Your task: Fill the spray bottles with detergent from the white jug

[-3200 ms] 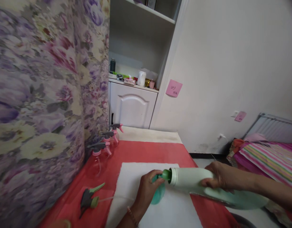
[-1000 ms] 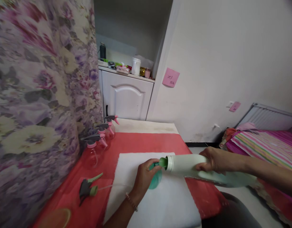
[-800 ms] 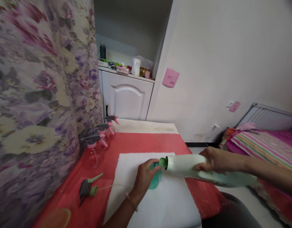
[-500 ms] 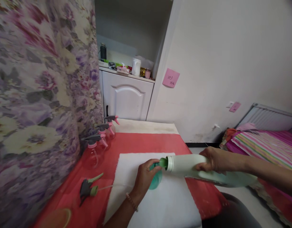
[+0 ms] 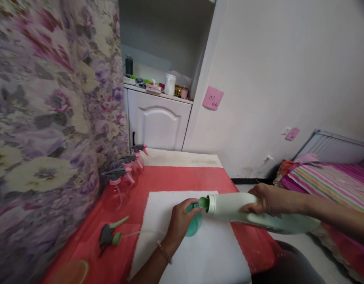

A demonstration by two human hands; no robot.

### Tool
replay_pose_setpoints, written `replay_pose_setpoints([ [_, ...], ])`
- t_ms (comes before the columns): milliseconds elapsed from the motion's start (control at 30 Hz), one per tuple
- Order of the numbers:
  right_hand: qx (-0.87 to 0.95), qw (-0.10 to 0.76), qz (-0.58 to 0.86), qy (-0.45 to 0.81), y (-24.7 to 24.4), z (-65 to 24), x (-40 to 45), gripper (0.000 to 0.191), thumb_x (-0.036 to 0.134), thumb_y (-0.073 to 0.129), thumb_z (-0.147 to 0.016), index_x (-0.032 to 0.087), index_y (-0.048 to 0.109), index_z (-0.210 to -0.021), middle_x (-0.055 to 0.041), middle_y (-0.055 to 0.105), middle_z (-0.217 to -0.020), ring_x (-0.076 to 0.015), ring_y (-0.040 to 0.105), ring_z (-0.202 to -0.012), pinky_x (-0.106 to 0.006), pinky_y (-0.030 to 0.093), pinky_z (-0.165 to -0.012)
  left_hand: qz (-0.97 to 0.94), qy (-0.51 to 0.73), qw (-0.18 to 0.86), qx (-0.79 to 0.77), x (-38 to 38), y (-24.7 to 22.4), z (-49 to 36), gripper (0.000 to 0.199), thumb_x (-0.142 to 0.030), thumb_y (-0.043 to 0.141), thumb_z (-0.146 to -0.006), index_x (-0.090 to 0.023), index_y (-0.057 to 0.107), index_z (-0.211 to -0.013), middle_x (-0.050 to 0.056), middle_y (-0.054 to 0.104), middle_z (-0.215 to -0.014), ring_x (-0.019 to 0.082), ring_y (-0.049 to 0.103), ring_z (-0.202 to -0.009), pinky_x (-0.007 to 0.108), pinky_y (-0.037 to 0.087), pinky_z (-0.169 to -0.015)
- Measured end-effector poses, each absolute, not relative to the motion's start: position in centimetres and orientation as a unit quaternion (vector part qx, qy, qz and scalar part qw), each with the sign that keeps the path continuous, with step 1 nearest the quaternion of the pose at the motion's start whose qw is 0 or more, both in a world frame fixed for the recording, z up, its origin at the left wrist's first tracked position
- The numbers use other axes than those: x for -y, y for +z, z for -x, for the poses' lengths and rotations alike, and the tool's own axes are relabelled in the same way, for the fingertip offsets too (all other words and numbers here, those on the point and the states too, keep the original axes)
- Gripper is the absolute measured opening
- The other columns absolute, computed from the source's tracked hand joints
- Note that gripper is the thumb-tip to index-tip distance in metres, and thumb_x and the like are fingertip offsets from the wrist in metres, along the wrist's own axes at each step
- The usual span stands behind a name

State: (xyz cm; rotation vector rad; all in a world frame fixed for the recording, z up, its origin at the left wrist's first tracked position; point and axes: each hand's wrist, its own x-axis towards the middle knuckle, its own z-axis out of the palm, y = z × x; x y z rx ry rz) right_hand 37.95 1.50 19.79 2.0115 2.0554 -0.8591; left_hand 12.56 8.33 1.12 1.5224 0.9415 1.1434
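A pale green jug (image 5: 227, 204) lies tilted nearly level in my right hand (image 5: 266, 200), its green spout pointing left. The spout meets the mouth of a teal bottle (image 5: 194, 226), whose neck my left hand (image 5: 182, 219) grips with closed fingers. The bottle is over a white cloth (image 5: 211, 252), partly hidden behind my left hand. To the left, a grey and green spray head (image 5: 110, 236) with a thin clear tube rests on the red cover. Any flow inside the spout cannot be made out.
Clear spray bottles (image 5: 115, 195) with pink and grey heads stand along the left edge of the red-covered table (image 5: 182, 177), beside a floral curtain (image 5: 51, 138). A round amber-rimmed object (image 5: 71, 272) is at the lower left. Behind are a white cabinet (image 5: 158, 126) and, right, a bed (image 5: 333, 177).
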Motion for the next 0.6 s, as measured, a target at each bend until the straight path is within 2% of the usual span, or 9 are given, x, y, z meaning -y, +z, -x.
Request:
replay_pose_setpoints([
  [300, -0.685, 0.073, -0.668, -0.282, 20.21, -37.54, -1.45, 0.047, 0.063, 0.058, -0.080, 0.017, 0.066, -0.079, 0.0034, 0.053, -0.049, -0.0080, 0.046, -0.036, -0.018, 0.035, -0.036, -0.630, 0.467, 0.487, -0.385, -8.12, 1.23, -12.47, 0.019, -0.028, 0.066, -0.072, -0.022, 0.073, -0.089, 0.003, 0.077, -0.095, 0.022, 0.068, -0.092, 0.030, 0.049, -0.084],
  [600, -0.685, 0.071, -0.668, -0.283, 20.00, -37.71, -1.46, 0.048, 0.061, 0.058, -0.081, 0.014, 0.068, -0.085, 0.0033, 0.052, -0.048, -0.0075, 0.045, -0.036, -0.018, 0.034, -0.036, -0.630, 0.467, 0.486, -0.385, -8.30, 1.06, -12.45, 0.019, -0.029, 0.066, -0.073, -0.022, 0.073, -0.090, 0.002, 0.077, -0.096, 0.022, 0.068, -0.092, 0.030, 0.049, -0.084],
])
